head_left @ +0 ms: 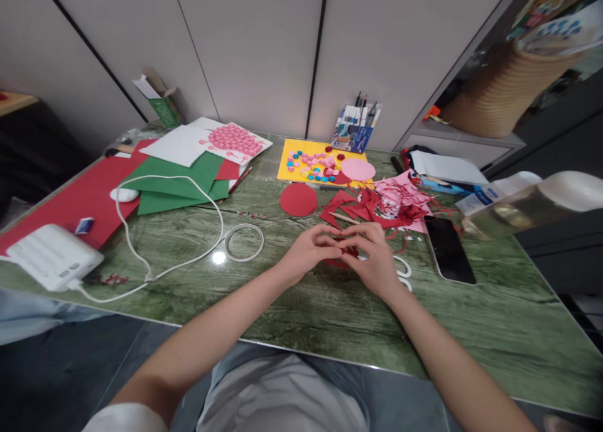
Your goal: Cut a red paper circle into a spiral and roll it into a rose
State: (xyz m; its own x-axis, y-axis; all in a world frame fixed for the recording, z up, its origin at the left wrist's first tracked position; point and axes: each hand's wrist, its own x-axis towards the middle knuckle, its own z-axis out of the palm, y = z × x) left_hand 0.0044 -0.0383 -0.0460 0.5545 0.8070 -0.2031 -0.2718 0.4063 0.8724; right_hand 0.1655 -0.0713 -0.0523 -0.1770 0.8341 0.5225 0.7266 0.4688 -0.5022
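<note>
My left hand [315, 250] and my right hand [372, 256] meet over the table, fingertips pinched together around a small piece of dark red paper [353, 252], mostly hidden by the fingers. A pale wooden stick [345, 218] with a pointed end juts out to the left from behind my right fingers; whether they grip it is unclear. Below the hands shows the edge of a red paper piece [336, 264]. White scissors handles [404, 270] stick out beside my right hand. Just beyond lie red paper scraps [343, 205] and a red paper circle [298, 199].
Pink and red shreds [402, 196] lie behind my right hand, near a phone [450, 250]. A yellow sheet [287, 168] carries small rolled paper coils. Leftward are green sheets [176, 181], a white cable [221, 215] and a power bank [54, 256]. A bottle [513, 212] stands right.
</note>
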